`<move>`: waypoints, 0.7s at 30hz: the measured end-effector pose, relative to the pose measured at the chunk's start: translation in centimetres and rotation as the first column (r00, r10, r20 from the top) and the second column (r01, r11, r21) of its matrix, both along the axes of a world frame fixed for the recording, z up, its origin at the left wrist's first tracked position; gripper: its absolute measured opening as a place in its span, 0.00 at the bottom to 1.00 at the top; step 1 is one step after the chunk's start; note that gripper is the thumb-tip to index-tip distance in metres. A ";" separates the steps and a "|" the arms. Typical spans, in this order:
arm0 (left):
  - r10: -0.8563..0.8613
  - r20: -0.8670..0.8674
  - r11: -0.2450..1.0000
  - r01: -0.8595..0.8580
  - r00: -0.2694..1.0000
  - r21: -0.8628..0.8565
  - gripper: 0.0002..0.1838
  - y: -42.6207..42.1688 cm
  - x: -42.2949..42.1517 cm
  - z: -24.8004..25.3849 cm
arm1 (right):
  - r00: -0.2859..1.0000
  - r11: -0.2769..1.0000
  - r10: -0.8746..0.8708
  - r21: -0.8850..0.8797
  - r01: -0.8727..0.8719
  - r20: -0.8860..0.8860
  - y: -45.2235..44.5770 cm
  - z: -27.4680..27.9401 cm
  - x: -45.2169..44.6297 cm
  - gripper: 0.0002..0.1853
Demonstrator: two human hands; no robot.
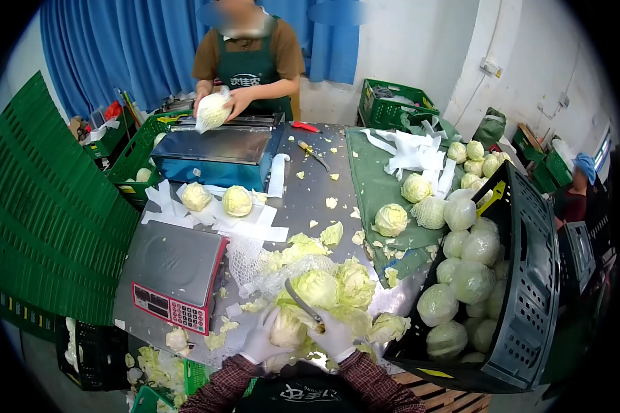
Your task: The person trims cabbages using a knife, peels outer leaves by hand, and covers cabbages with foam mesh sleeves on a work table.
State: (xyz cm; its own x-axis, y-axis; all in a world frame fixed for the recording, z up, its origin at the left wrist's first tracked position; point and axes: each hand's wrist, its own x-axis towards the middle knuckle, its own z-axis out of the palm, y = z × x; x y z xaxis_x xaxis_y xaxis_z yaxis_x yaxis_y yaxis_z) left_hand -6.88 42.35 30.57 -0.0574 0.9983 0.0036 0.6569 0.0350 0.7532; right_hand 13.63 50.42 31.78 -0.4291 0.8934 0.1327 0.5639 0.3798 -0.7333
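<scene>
At the table's near edge, my left hand (260, 339), in a white glove, grips the left side of a pale cabbage (287, 329). My right hand (334, 335), also gloved, is closed on the handle of a curved knife (299, 297), whose blade points up and left over the cabbage. Just beyond lie more cabbages (315, 287) and loose leaves (303, 248). White foam netting (246, 261) is left of them.
A red-framed scale (176, 265) stands left. On the right, a black crate (523, 275) holds several wrapped cabbages (473, 280). Across the table, a co-worker (248, 62) holds a wrapped cabbage (213, 111) over a blue wrapping machine (213, 155). Another knife (314, 155) lies farther back.
</scene>
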 end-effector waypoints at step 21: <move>0.165 0.089 0.986 -0.162 0.982 -0.038 0.58 -1.5 3.2 -0.4 | 0.990 0.978 0.139 0.158 -0.137 0.001 -1.5 4.3 -0.1 0.19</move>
State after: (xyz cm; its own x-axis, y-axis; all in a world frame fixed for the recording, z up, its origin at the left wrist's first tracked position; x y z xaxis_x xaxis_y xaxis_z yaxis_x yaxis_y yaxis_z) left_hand -3.72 40.82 30.12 -0.2190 0.9749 -0.0393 0.5685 0.1602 0.8070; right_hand 13.55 48.89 36.03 -0.5448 0.7934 0.2714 0.4910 0.5642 -0.6638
